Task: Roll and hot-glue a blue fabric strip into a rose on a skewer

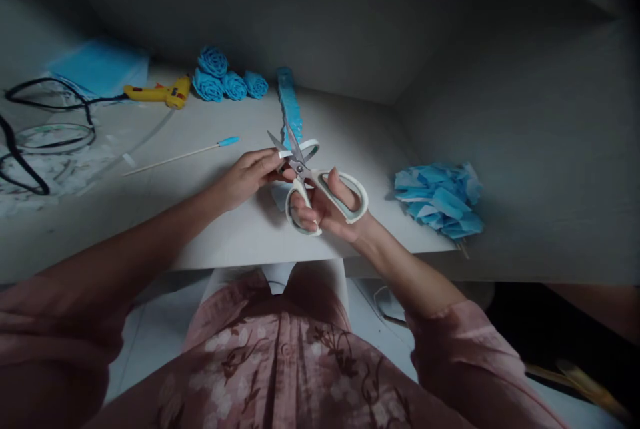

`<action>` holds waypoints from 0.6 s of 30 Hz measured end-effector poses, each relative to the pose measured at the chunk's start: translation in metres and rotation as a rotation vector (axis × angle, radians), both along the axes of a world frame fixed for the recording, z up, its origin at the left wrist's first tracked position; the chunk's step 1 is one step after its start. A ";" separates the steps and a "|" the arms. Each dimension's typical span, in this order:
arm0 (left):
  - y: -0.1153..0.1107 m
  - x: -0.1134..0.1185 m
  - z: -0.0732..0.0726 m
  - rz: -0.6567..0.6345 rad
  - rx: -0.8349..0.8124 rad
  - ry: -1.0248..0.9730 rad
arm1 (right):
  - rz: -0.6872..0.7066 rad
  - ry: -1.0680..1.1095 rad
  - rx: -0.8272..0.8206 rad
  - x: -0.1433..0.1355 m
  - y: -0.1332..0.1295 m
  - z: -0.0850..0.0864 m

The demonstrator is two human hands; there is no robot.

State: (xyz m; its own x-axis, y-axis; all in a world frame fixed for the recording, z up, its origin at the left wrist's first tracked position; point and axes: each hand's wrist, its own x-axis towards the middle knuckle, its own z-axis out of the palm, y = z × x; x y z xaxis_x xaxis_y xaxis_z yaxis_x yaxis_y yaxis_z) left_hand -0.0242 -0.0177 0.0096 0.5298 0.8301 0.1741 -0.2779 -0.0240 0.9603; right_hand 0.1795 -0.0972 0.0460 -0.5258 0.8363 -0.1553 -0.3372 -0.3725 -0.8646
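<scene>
- My right hand (333,215) grips the scissors (300,169), thumb and fingers through the handle loops; the blades stand apart.
- My left hand (255,174) pinches a small white strip (284,155), just beside these blades.
- The scissors are above the table (355,142), nearer to me than a crumpled blue strip (289,102).
- Four blue roses (234,85) lie farther back.

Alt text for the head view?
A person's right hand holds open white-handled scissors beside the left hand, which pinches a narrow white strip. On the pale table lie four blue flowers, a yellow glue gun, a blue-tipped stick and a ruffled blue strip; a blue bunch sits at right.
</scene>
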 end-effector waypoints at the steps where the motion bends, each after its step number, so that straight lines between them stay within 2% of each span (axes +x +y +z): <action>1: 0.000 0.000 0.000 -0.001 0.004 0.000 | 0.005 0.023 0.007 0.000 -0.001 0.001; 10: -0.002 -0.009 0.010 -0.079 0.032 -0.002 | 0.038 0.069 0.003 0.004 -0.006 -0.006; 15: 0.002 -0.007 0.002 0.037 0.150 0.085 | 0.053 0.049 0.071 0.005 -0.011 -0.009; 18: 0.006 -0.004 0.002 0.100 0.145 0.131 | 0.164 -0.021 0.134 -0.002 -0.021 -0.011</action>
State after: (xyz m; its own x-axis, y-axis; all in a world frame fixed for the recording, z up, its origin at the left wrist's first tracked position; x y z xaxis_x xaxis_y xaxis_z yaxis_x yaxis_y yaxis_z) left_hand -0.0286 -0.0120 0.0114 0.4716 0.8511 0.2307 -0.1407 -0.1857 0.9725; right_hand 0.1777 -0.1180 0.0352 -0.6540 0.7541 -0.0603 -0.2634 -0.3017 -0.9163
